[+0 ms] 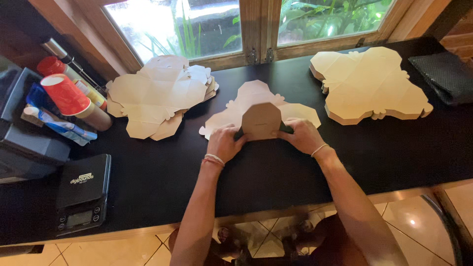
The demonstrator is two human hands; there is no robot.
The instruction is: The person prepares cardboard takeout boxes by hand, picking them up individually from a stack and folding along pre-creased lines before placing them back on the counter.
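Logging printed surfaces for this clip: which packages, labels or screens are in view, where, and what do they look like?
Digital scale: front left of the black counter, flat black slab, small grey screen, white label.
Red canisters: far left, lying cylinders, red and tan.
Blue wrapper: beneath the canisters, crinkled blue and white.
Flat cardboard box blank: centre, tan, left hand and right hand folding it.

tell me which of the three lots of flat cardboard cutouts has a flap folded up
The middle cardboard cutout, held between the left hand and right hand; the left pile and right stack lie flat.
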